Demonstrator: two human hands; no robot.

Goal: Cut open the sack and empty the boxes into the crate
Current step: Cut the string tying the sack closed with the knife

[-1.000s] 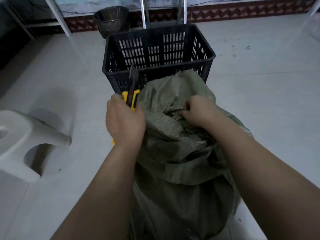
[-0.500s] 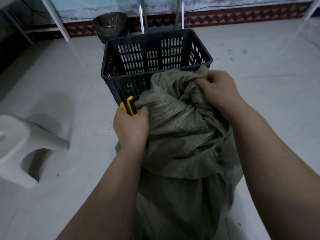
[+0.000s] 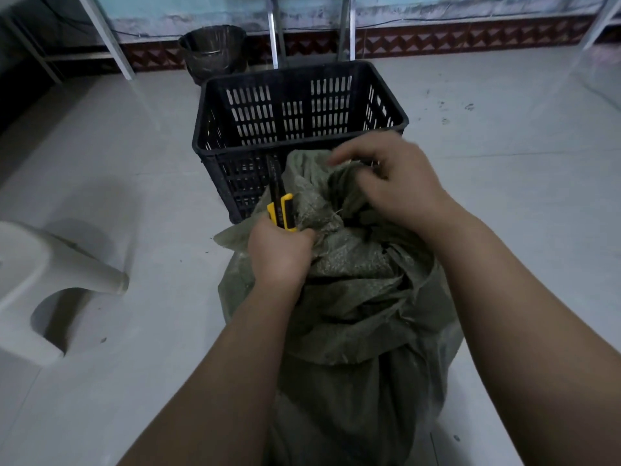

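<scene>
Looked down on a pale tiled floor (image 3: 100, 196), backed along the top of the frame by a wall with a red-and-dark zigzag skirting band. Found a white plastic stool (image 3: 43, 280) at the left edge, partly cut off by the frame. Noted a dented metal bucket (image 3: 211, 52) at upper left of centre, against the wall and just behind the black slotted crate (image 3: 302, 74). Saw that crate standing upright at top centre, its near wall right behind the bunched top of the sack (image 3: 353, 314). Caught the left hand (image 3: 279, 255) at centre, fingers clenched round the yellow-and-black utility knife (image 3: 281, 210) with a fold of sacking pressed against it. Saw the knife pointing up and away toward the crate. Made out faint pale lettering on the knife's black upper part, too small to read. Followed the green woven sack from centre to the bottom edge, standing on the floor between both forearms. Placed the right hand (image 3: 400, 186) right of centre, motion-blurred, fingers curled down into the gathered mouth of the sack and gripping the fabric.
</scene>
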